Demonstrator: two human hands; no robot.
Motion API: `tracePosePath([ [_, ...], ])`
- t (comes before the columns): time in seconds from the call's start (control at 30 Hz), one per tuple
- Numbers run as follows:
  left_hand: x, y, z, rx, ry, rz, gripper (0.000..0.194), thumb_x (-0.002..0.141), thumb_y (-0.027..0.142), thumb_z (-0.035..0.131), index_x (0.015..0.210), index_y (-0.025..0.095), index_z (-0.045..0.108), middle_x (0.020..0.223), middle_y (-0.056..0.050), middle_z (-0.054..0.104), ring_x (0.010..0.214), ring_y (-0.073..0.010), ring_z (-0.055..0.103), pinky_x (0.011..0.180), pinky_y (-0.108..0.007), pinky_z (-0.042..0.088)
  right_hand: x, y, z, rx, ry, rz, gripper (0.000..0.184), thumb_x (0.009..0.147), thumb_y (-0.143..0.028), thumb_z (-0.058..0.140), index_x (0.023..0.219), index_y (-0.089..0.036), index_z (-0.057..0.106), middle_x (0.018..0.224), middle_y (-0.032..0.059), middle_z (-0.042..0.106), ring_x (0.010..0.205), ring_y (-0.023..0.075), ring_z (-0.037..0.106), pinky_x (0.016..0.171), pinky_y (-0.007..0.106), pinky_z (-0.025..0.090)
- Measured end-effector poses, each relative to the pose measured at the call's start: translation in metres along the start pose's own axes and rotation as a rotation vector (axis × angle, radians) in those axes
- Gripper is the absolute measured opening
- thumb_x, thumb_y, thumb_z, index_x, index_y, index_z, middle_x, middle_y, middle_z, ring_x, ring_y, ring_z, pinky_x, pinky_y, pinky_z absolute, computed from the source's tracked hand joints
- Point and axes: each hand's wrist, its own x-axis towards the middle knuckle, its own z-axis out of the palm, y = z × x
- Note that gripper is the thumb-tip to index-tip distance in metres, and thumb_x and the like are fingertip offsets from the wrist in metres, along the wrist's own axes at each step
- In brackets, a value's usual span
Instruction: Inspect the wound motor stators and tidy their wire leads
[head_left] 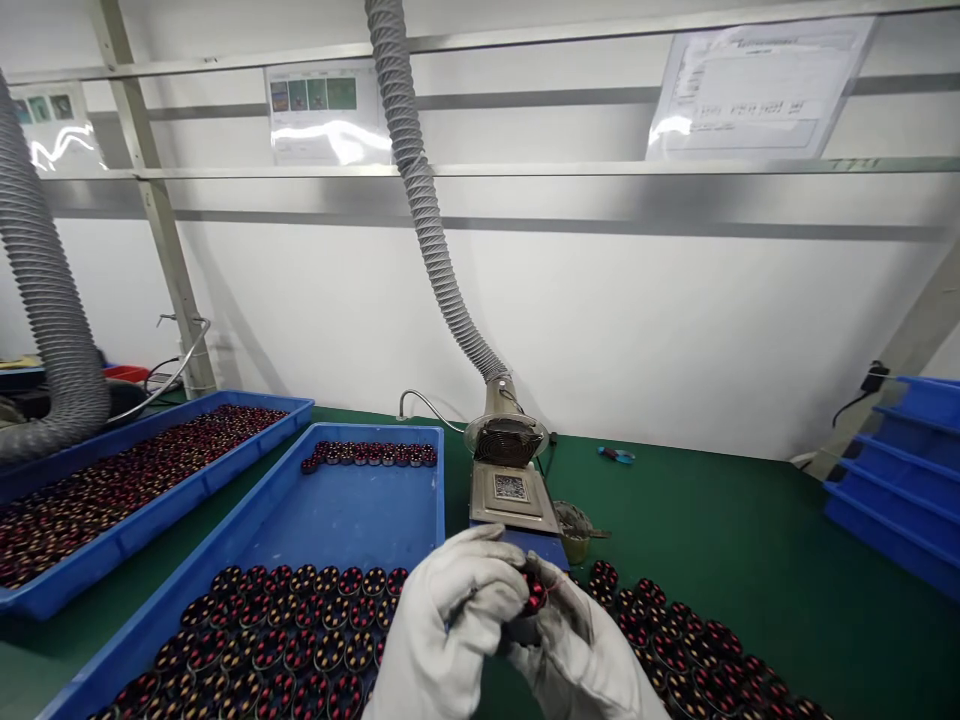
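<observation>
Both my hands wear white gloves and meet in front of me at the lower middle of the view. Between their fingertips is a small round motor stator (533, 594) with red windings, mostly covered by the gloves. My left hand (457, 610) closes on it from the left with bent fingers. From the right, my right hand (574, 640) wraps its darkened glove fingers around the same piece. Just beyond the hands stands a solder pot with a square metal top (514, 500). A small yellowish cup (575, 535) of grey residue sits beside it.
A blue tray (337, 510) on the left bears rows of similar stators; a fuller blue tray (127, 510) lies farther left. More stators (682, 640) cover the green table at right. Cutters (616, 455), stacked blue trays (900, 480) and an exhaust hose (431, 220) are around.
</observation>
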Motion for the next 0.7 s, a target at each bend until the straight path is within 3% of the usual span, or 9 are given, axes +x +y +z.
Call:
tracePosePath([
  [0.1, 0.001, 0.000, 0.002, -0.216, 0.139, -0.263, 0.022, 0.071, 0.017, 0.044, 0.069, 0.016, 0.065, 0.074, -0.007, 0.072, 0.075, -0.0224, 0.069, 0.069, -0.029, 0.057, -0.008, -0.007, 0.007, 0.078, -0.126, 0.126, 0.042, 0.056, -0.040, 0.082, 0.092, -0.023, 0.071, 0.080, 0.0064, 0.073, 0.059, 0.0174, 0.067, 0.055, 0.028, 0.053],
  [0.17, -0.001, 0.003, 0.000, -0.228, 0.163, -0.322, 0.020, 0.073, 0.019, 0.049, 0.075, 0.015, 0.069, 0.086, -0.009, 0.073, 0.084, -0.0237, 0.069, 0.074, -0.029, 0.057, -0.013, -0.014, 0.009, 0.118, -0.157, 0.176, 0.040, 0.058, -0.045, 0.079, 0.092, -0.024, 0.072, 0.083, 0.0070, 0.074, 0.061, 0.0168, 0.067, 0.056, 0.028, 0.053],
  [0.23, -0.004, 0.009, -0.003, -0.152, 0.063, -0.291, 0.024, 0.071, 0.018, 0.060, 0.093, 0.019, 0.071, 0.107, -0.009, 0.069, 0.098, -0.0255, 0.065, 0.085, -0.033, 0.054, -0.016, -0.018, 0.009, 0.105, -0.117, 0.161, 0.034, 0.064, -0.046, 0.075, 0.089, -0.024, 0.072, 0.089, 0.0079, 0.074, 0.071, 0.0199, 0.069, 0.064, 0.032, 0.055],
  [0.33, -0.007, 0.017, -0.006, -0.027, -0.064, -0.131, 0.056, 0.060, 0.007, 0.073, 0.111, 0.029, 0.065, 0.115, -0.005, 0.066, 0.105, -0.0240, 0.062, 0.090, -0.033, 0.051, -0.016, -0.017, 0.007, 0.062, -0.098, 0.147, 0.029, 0.064, -0.042, 0.076, 0.087, -0.026, 0.073, 0.097, 0.0048, 0.073, 0.089, 0.0214, 0.067, 0.079, 0.035, 0.053],
  [0.43, -0.004, 0.017, -0.005, -0.063, -0.035, -0.069, 0.051, 0.055, 0.005, 0.078, 0.101, 0.027, 0.071, 0.104, -0.007, 0.071, 0.096, -0.0207, 0.066, 0.085, -0.023, 0.052, -0.009, -0.010, 0.005, 0.052, -0.117, 0.143, 0.023, 0.065, -0.041, 0.076, 0.084, -0.027, 0.072, 0.093, 0.0023, 0.074, 0.092, 0.0195, 0.067, 0.086, 0.034, 0.050],
  [0.53, 0.000, 0.008, 0.002, -0.372, 0.060, -0.192, 0.031, 0.056, 0.003, 0.070, 0.079, 0.023, 0.077, 0.086, -0.005, 0.075, 0.084, -0.0176, 0.069, 0.077, -0.016, 0.053, -0.003, -0.003, 0.005, -0.013, -0.127, 0.104, 0.023, 0.068, -0.040, 0.074, 0.086, -0.025, 0.072, 0.078, 0.0053, 0.073, 0.080, 0.0228, 0.069, 0.077, 0.040, 0.053],
  [0.6, 0.002, 0.002, 0.006, -0.581, 0.142, -0.299, 0.029, 0.057, 0.002, 0.061, 0.066, 0.025, 0.076, 0.069, 0.001, 0.074, 0.067, -0.0139, 0.069, 0.064, -0.014, 0.054, -0.001, -0.002, 0.004, -0.082, -0.134, 0.069, 0.027, 0.067, -0.039, 0.075, 0.088, -0.023, 0.072, 0.073, 0.0065, 0.072, 0.075, 0.0239, 0.069, 0.072, 0.041, 0.054],
  [0.7, 0.003, -0.003, 0.005, -0.658, 0.244, -0.366, 0.028, 0.057, 0.001, 0.055, 0.056, 0.024, 0.072, 0.055, 0.006, 0.069, 0.050, -0.0087, 0.062, 0.055, -0.012, 0.052, -0.004, -0.005, 0.003, -0.101, -0.113, 0.041, 0.031, 0.064, -0.039, 0.077, 0.089, -0.022, 0.072, 0.078, 0.0086, 0.072, 0.073, 0.0235, 0.069, 0.070, 0.039, 0.055],
])
